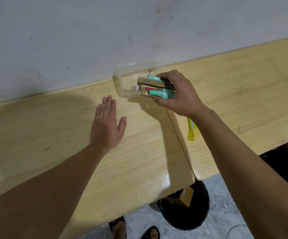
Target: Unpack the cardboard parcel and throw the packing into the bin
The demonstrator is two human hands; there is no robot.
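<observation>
My right hand (pixel 177 94) grips a bundle of small items (pixel 154 87): gold-brown boxes and teal-capped tubes, held at the open side of a clear plastic container (pixel 122 80) that stands by the wall. My left hand (pixel 105 126) hovers flat and open over the wooden table (pixel 53 135), fingers together, holding nothing. A black bin (pixel 188 214) stands on the floor under the table's front edge, with brown cardboard (pixel 184 195) sticking out of it.
A yellow utility knife (pixel 192 130) lies on the right table board, partly behind my right forearm. A grey wall (pixel 105 31) runs along the back of the table. My sandalled feet (pixel 132 230) show below the front edge.
</observation>
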